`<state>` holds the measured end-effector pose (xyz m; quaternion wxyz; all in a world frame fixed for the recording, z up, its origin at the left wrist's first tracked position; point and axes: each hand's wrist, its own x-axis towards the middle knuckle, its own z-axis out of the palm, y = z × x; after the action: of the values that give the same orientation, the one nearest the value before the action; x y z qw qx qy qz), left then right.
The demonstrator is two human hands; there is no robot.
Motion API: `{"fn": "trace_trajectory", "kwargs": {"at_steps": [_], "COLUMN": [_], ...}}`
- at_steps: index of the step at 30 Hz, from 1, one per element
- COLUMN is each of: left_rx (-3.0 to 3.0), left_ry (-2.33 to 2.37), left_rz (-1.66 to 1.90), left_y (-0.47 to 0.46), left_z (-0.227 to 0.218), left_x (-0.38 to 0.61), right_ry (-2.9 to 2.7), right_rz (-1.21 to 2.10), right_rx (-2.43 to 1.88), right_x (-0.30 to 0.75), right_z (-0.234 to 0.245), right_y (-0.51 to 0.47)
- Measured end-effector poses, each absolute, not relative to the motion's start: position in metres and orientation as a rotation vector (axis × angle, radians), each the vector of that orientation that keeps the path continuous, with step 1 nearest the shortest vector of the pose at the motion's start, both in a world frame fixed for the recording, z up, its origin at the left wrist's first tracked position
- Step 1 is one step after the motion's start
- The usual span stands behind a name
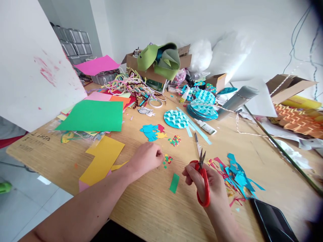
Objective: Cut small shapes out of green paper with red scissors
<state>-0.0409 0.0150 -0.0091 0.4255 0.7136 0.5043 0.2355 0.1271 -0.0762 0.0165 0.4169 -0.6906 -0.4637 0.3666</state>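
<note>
The red-handled scissors [207, 192] are in the right hand [214, 185], above the near part of the desk [156, 210]; the fingers grip the handles, and the blades point away from the person, their tips slightly parted. The left hand [147, 157] is curled, its fingertips beside a small cluster of red, yellow and green paper dots [168, 159]; whether it pinches anything, I cannot tell. Between the hands lies a green paper strip [174, 183].

Just beyond the dots is a denser patch of paper confetti [175, 140], near a blue paper fish [150, 131] with smaller red and yellow cutouts at its side. A slim pen-like tool [197, 144] lies past the scissor tips. Right of the right hand are blue and red paper scraps [238, 174], and nearer, a black phone [274, 220].

Farther out, a yellow sheet [107, 154] and a green sheet [93, 116] lie to the left, a scale-patterned blue disc [176, 119] in the middle, and a stack of similar discs [202, 111] behind it to the right. Tangled pipe cleaners [128, 83] lie before a cardboard box [132, 63] holding green felt [165, 64].
</note>
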Motion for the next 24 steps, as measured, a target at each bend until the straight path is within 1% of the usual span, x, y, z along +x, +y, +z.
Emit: {"fn": "trace_trajectory", "kwargs": {"at_steps": [5,8,14,19,24], "left_rx": [0.889,0.594,0.486,0.507,0.678], "left_ry": [0.797,0.674,0.67,0.637,0.676], "left_rz": [0.552,0.509,0.439,0.493,0.548], "left_y": [0.017,0.013,0.003,0.002,-0.002], "left_z": [0.001,0.002,-0.005,-0.006,-0.004], "left_x": [-0.037,-0.031,-0.022,-0.023,-0.023], "right_ry": [-1.177,-1.268,-1.447,-1.282,-1.258], "right_rz": [0.902,0.87,0.774,0.699,0.775], "right_rx": [-1.72,-1.688,-1.577,-1.643,-1.542], "right_x": [0.127,0.127,0.127,0.132,0.135], "right_z": [0.012,0.008,0.004,-0.004,-0.008], "right_y": [-0.078,-0.08,-0.081,-0.077,-0.075]}}
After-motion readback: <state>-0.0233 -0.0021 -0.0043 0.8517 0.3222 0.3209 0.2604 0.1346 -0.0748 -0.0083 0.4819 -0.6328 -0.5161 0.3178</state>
